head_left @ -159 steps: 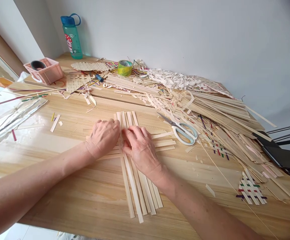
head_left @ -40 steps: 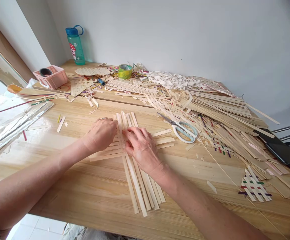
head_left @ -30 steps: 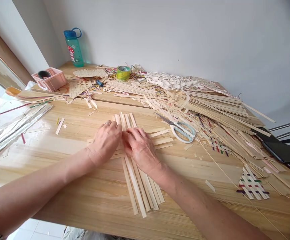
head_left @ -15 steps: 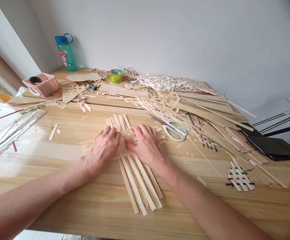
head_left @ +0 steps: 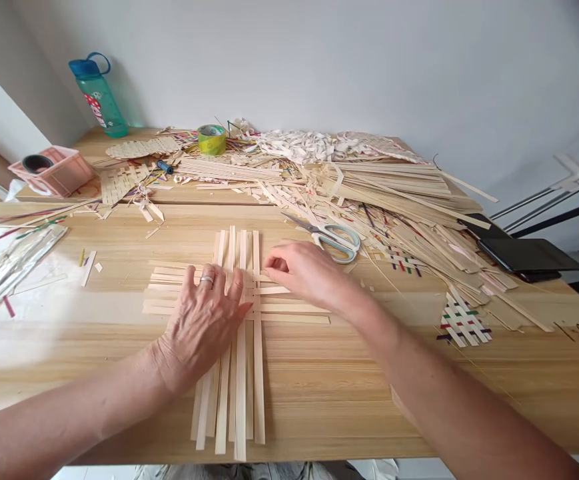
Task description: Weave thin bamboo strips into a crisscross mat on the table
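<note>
Pale wooden table (head_left: 329,380) against a white wall (head_left: 319,60); a bundle of flat strips (head_left: 389,183) and offcuts lie along its rear. Partly woven panel of flat wood or bamboo strips (head_left: 258,347) lies at centre, lengthwise strips reaching toward the front edge, shorter ones crossing. Left hand (head_left: 202,317): palm down, fingers spread over the crossings, clenching nothing. Right hand (head_left: 304,267): thumb and fingers drawn together just right of the rightmost lengthwise strip; whether a strip is pinched, cannot tell. White-handled scissors (head_left: 322,235) just behind it.

Handling (judged): very light; strips thin, springy, apt to split or crease if bent sharply. Smooth faces probably slide, so loose crossings may shift. Best hold: one palm flat on the weave, single strips pinched near a crossing rather than at far ends.

Obscured: over-under order beneath left hand; right fingertip contact; overlapping front ends, hard to count.
</note>
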Demonstrator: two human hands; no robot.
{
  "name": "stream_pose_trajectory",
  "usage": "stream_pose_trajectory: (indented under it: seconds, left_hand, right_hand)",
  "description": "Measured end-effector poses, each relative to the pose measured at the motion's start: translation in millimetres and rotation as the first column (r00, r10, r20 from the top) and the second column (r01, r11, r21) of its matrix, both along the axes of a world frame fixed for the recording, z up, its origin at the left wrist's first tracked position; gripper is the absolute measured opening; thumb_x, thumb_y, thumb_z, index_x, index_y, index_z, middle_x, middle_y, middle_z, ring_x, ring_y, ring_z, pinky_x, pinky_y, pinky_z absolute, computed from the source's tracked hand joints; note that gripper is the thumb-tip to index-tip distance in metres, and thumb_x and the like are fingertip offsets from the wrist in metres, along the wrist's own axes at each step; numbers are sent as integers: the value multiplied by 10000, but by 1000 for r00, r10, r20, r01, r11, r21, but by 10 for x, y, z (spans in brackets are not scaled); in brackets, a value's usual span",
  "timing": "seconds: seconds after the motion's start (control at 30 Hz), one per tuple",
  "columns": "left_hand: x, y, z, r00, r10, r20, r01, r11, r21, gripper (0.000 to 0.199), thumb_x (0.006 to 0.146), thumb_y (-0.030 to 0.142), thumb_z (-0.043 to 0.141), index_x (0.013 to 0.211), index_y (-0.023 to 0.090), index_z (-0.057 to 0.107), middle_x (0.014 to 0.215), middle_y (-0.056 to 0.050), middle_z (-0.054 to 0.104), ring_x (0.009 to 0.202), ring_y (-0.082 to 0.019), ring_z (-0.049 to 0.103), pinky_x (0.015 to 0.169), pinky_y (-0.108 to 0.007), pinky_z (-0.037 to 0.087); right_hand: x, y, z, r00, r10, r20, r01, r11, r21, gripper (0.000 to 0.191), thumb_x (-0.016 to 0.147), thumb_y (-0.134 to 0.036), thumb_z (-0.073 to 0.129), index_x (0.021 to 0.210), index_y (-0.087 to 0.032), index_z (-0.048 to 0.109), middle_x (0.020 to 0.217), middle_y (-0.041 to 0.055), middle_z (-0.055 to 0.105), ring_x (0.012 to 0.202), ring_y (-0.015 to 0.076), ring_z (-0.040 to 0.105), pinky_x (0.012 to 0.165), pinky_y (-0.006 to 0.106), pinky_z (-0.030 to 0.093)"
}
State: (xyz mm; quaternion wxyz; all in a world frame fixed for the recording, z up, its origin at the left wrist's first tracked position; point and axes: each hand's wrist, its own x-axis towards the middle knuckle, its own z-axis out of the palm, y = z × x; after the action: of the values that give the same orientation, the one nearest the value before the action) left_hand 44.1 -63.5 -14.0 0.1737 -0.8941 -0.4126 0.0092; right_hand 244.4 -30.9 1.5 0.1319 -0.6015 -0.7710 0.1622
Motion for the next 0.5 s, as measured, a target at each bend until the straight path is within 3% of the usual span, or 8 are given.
stream_pose_trajectory:
  seconds: [0.2,0.37,0.5]
  left_hand:
    - [38,61,-12,1000,8,22,-6,997,-71,427,1016,294,337,1329,126,575,1217,-202,633,1213,-373,555,979,-572,466]
    - [25,107,-18,996,5,90,5,993,-116,362,990,282,386,1246,138,597,1166,-179,618,1132,-353,571,913,-502,506]
    - [19,184,-42,990,26,142,1,983,-184,322,919,240,463,1191,134,598,1165,-182,575,1091,-346,540,904,-472,505]
  right_hand:
    - [135,88,-71,979,23,-201,-53,988,-142,130,783,-98,617,723,-194,680,675,-25,653,623,115,558,582,237,338]
    - [130,90,-90,971,5,-241,-38,991,-132,115,810,-122,615,759,-194,688,680,-28,653,624,112,556,596,241,359]
    - [96,52,-89,978,33,-206,-53,995,-88,44,801,-183,707,838,-197,689,812,-10,677,744,140,593,666,257,399]
